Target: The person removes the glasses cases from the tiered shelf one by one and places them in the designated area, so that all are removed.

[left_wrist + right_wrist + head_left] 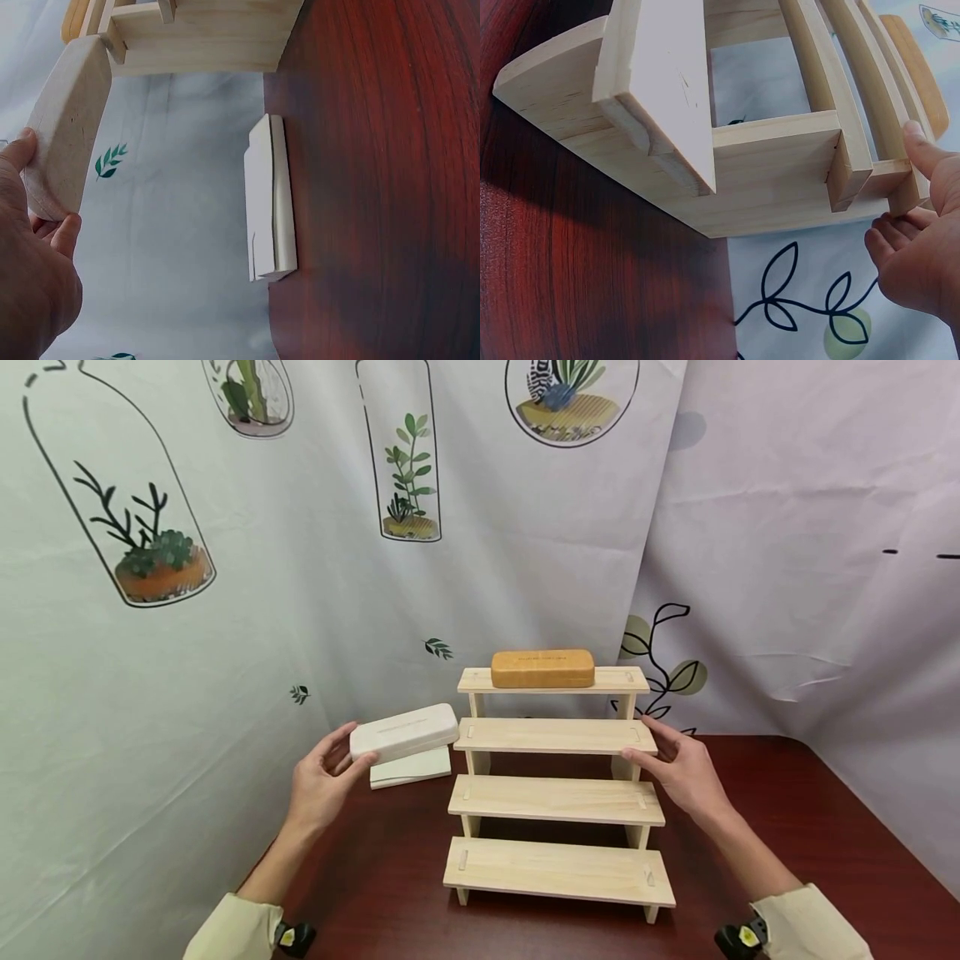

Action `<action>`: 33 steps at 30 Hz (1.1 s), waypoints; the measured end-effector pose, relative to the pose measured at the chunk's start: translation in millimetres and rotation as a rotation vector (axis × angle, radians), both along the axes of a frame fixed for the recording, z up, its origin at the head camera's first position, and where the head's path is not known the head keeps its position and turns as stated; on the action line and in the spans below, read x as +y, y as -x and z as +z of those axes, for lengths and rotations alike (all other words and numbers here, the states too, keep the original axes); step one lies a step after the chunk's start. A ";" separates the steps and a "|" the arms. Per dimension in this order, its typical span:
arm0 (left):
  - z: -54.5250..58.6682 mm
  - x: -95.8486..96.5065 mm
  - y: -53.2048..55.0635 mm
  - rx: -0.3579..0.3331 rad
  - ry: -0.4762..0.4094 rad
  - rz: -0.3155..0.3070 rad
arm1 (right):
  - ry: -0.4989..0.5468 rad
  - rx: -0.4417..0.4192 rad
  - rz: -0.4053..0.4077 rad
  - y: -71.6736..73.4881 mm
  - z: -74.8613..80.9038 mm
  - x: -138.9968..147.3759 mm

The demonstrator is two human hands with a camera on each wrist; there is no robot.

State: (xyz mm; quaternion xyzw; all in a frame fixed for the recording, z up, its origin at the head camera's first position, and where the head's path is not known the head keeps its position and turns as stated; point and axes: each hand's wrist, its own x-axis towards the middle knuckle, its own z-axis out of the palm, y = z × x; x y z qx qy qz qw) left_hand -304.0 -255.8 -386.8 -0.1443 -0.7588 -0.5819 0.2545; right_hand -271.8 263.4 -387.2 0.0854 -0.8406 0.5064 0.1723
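Observation:
My left hand (321,783) grips a white glasses case (405,732) between thumb and fingers. The case is raised above the table, its right end close to the left edge of a wooden four-step display stand (557,799). In the left wrist view, the thumb lies on one face of the white case (69,127) and fingertips are at its lower end. My right hand (686,774) pinches the right end of the stand's second shelf from the top, thumb above and fingers below. A tan glasses case (543,669) lies lengthwise on the top shelf.
Behind and below the white case, a flat white pouch-like item with a flap (270,199) rests on the dark red wooden table (375,885). A pale cloth with printed plants (480,585) hangs behind the table. The stand's three lower shelves step down toward me.

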 end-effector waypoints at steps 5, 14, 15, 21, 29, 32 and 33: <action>-2.4 -4.8 1.3 -0.016 0.002 0.015 | 0.001 0.002 0.000 -0.1 0.7 0.3; -17.1 -13.5 1.9 -0.064 0.087 0.056 | -0.011 -0.011 -0.013 -1.5 1.3 -0.3; -18.9 -14.3 1.6 -0.071 0.095 0.063 | -0.013 -0.013 -0.015 -1.4 1.3 -0.3; -31.7 -18.3 1.6 -0.117 0.125 0.075 | -0.013 -0.015 -0.014 -1.3 1.5 -0.5; -52.3 -20.8 2.7 -0.141 0.173 0.109 | -0.014 0.002 -0.009 -0.5 1.0 -1.1; -57.7 -20.9 3.8 -0.148 0.172 0.115 | -0.017 0.005 -0.014 -1.0 0.9 -0.5; -59.1 -20.8 4.3 -0.151 0.172 0.116 | -0.017 0.005 -0.016 -1.3 1.0 -0.3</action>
